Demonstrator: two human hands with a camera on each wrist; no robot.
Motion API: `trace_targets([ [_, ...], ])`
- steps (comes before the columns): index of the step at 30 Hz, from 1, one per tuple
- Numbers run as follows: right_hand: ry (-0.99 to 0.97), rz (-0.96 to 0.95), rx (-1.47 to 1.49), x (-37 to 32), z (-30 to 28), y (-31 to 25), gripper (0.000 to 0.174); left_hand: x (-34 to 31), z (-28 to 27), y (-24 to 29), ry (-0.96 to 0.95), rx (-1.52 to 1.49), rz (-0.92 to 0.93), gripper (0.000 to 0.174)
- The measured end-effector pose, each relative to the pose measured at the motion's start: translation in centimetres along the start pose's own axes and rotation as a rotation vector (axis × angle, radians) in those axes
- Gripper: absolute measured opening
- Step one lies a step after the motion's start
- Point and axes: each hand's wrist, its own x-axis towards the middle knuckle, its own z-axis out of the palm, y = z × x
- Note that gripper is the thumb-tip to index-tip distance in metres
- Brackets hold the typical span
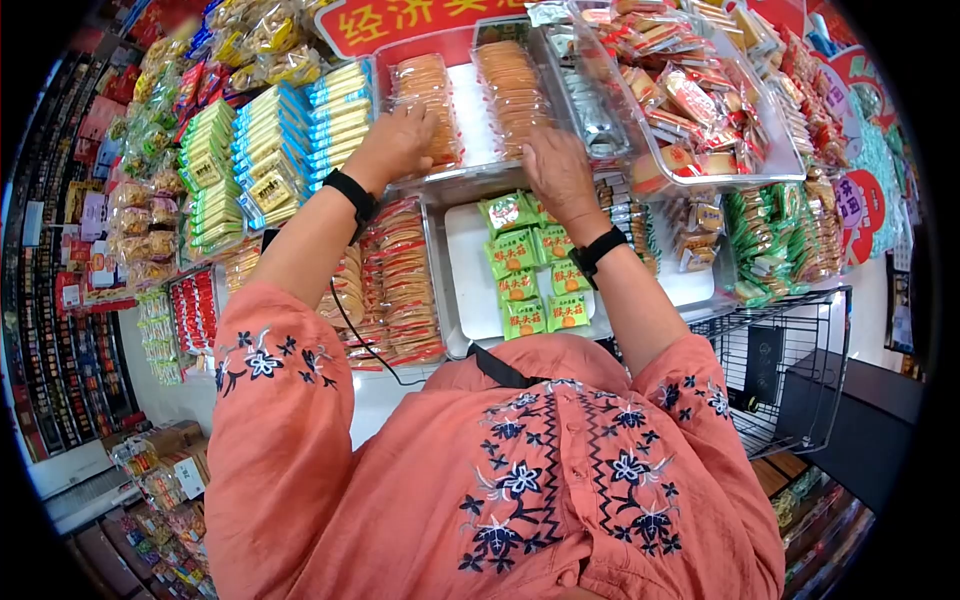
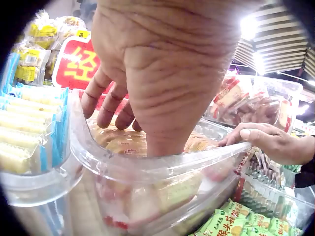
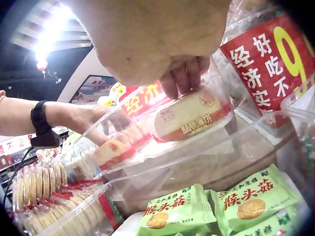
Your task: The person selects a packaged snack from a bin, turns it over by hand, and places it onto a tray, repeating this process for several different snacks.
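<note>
Head view, nearest item: the near tray (image 1: 465, 240), positioned in front of the cracker bin. It carries green packets (image 1: 517, 250) laid face up in two columns, probably so that the print reads from above.

Next item: the cracker bin (image 1: 480, 172), a clear box holding two rows of packaged crackers with a white strip (image 1: 466, 105) between them. The packs stand on edge, apparently to save space and present one printed face forward.

Left hand (image 1: 403, 140): over the near end of the left row (image 1: 422, 80); fingers apart and relaxed, not wrapped around a pack. Right hand (image 1: 560, 170): at the near end of the right row (image 1: 510, 85); fingers together, laid over the top of the front pack (image 3: 182, 118), not clamped. Such contact would suit steadying the rows.

Left of the cracker bin, blue packets (image 1: 270, 150) lie in stacked columns. Right of it, a clear tub (image 1: 730, 180) holds heaped red-and-white packs, its walls presumably retaining the pile. Behind the cracker bin: a red sign (image 1: 370, 25).
</note>
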Motion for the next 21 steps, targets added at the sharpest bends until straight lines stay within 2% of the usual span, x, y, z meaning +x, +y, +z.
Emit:
trace_targets([
  [6, -0.011, 0.002, -0.002, 0.0, -0.2, -0.1, 0.011, -0.1, 0.5, -0.1, 0.056, 0.015, 0.012, 0.049],
  [15, -0.028, 0.013, 0.003, 0.3, 0.7, 0.8, 0.012, 0.0, 0.6, -0.4, -0.063, -0.066, -0.061, 0.056],
  [21, 0.073, 0.009, 0.283, 0.6, -1.7, -1.7, 0.012, -0.4, -0.4, 0.1, -0.01, -0.049, -0.037, 0.057],
])
